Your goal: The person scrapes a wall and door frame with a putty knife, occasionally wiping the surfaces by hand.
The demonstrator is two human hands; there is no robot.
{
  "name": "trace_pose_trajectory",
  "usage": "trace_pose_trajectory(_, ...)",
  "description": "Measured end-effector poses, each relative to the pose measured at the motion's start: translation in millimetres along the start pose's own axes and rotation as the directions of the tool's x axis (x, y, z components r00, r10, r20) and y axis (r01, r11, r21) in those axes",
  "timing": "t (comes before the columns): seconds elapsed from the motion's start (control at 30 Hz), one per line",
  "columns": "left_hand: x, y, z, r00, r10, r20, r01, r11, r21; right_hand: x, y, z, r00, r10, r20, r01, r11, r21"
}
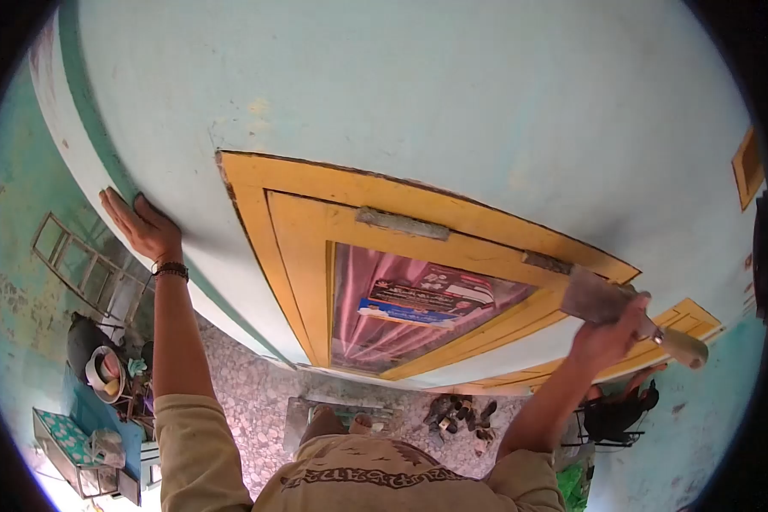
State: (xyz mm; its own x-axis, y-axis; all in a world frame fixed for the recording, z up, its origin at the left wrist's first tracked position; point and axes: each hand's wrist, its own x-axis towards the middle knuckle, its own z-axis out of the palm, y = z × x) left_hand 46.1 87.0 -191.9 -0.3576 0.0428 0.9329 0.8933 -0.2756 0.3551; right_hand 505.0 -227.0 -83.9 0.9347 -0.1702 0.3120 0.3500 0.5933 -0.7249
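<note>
My left hand (143,224) lies with fingers stretched out against the pale wall (384,94), near its green-edged corner at the left. At the right, my right hand (610,333) grips a wide scraper (596,295) with a wooden handle. Its broad blade is by the upper right corner of a yellow window frame (452,200). A glass pane with a pink curtain (358,286) behind it sits inside the frame. On the pane is a printed sticker (431,294). A grey strip (403,224) lies along the frame's top, and a shorter one is near the blade.
Below at the left are a metal rack (81,260), a bowl with items (107,374) and a teal patterned box (64,437). Several shoes (459,415) lie on the speckled floor (243,384). Part of another person (619,416) shows at the lower right, near yellow shutters (687,317).
</note>
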Motion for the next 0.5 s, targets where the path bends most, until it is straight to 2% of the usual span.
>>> trace_pose_trajectory(0.03, -0.5, 0.3, -0.5, 1.000, -0.017, 0.012, 0.017, 1.000, -0.001, -3.9, 7.2, -1.7, 0.999, 0.041, 0.031, -0.041, 0.999, 0.023)
trace_pose_trajectory(0.1, -0.7, 0.1, -0.5, 1.000, -0.013, 0.027, 0.013, 1.000, -0.001, -1.8, 21.4, -10.9, 0.925, -0.050, 0.377, 0.044, 0.999, 0.025)
trace_pose_trajectory(0.13, -0.7, -0.1, -0.2, 1.000, 0.004, 0.026, -0.004, 1.000, -0.009, -0.3, 23.3, -16.6, 0.740, -0.155, 0.655, 0.168, 0.985, 0.044)
trace_pose_trajectory(0.2, -1.1, -1.5, -1.4, 0.999, 0.011, 0.038, -0.010, 1.000, -0.015, -7.5, 24.1, -20.5, 0.447, -0.268, 0.853, 0.373, 0.923, 0.095)
trace_pose_trajectory(0.27, -1.2, -3.0, -1.1, 0.998, -0.011, 0.054, 0.012, 1.000, -0.017, -32.4, 27.4, -14.8, 0.401, -0.364, 0.840, 0.554, 0.827, 0.094)
trace_pose_trajectory(0.33, -3.5, -6.4, -2.3, 0.998, 0.000, 0.069, 0.001, 1.000, -0.011, -46.9, 37.2, -13.1, 0.392, -0.468, 0.792, 0.660, 0.743, 0.112)
trace_pose_trajectory(0.47, -8.5, -15.6, -1.9, 0.996, 0.050, 0.073, -0.048, 0.998, -0.027, -49.5, 52.5, -9.2, 0.319, -0.567, 0.760, 0.789, 0.603, 0.118)
trace_pose_trajectory(0.5, -11.2, -12.9, -2.1, 0.995, -0.011, 0.098, 0.016, 0.999, -0.050, -49.4, 55.5, -8.0, 0.298, -0.576, 0.761, 0.803, 0.583, 0.126)
